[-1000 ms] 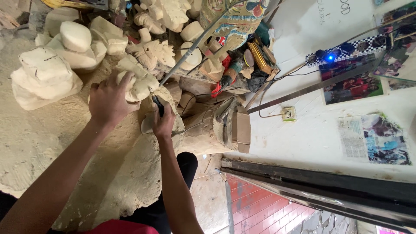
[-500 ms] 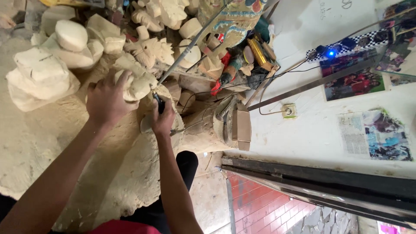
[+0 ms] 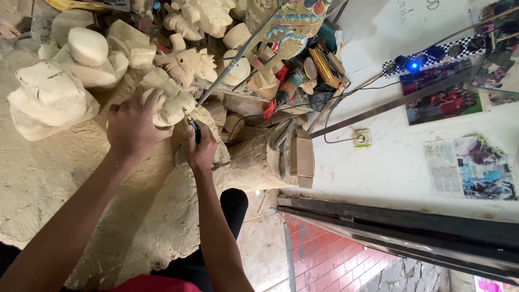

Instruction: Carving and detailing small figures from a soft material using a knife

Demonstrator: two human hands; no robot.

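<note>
While the head camera is tilted way over, you can still see what's going on: the left hand (image 3: 132, 127) is wrapped over a pale carved wood piece (image 3: 172, 103), fingers curled down onto it, probably to keep it from skating around on the dusty mound of sawdust (image 3: 65, 184) it sits on. The right hand (image 3: 201, 150) is closed around a slim black rotary tool (image 3: 193, 128), pinched up near the tip like a pen, which looks like the way you'd hold it for fine detail work. The tip sits right at the edge of the carving, just beside the left hand's fingers. A cord trails off from the hand toward the clutter.

Only the one view here. Behind the carving there's a whole pile of rough unpainted wood blanks (image 3: 81, 59), close enough to grab. Further back sits a painted carved figure (image 3: 286, 21), some power tools (image 3: 292, 86), and a wall socket (image 3: 361, 138) on the white wall (image 3: 400, 167).
</note>
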